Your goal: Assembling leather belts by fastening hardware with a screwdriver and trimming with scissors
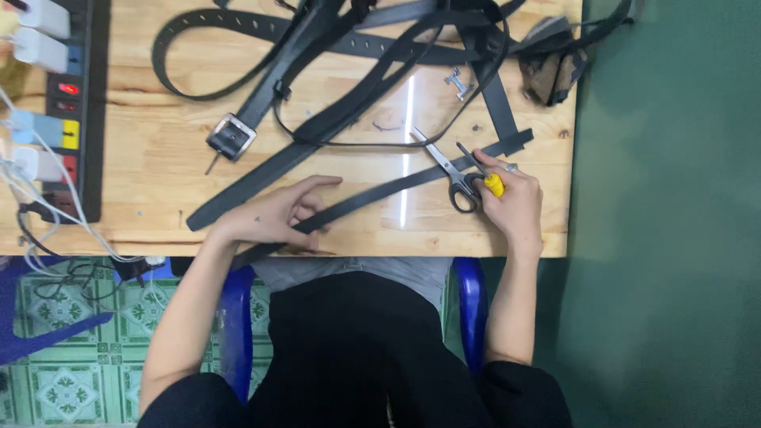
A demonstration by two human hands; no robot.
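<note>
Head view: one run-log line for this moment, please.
left hand pressing black belt strap | right hand gripping yellow-handled screwdriver | scissors beside | wooden table

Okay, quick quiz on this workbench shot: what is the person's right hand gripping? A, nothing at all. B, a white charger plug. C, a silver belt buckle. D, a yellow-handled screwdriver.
D: the right hand is closed around a yellow-handled screwdriver, its tip over the black belt strap, right beside the scissors lying on the wooden table; the left hand presses the strap down.
</note>
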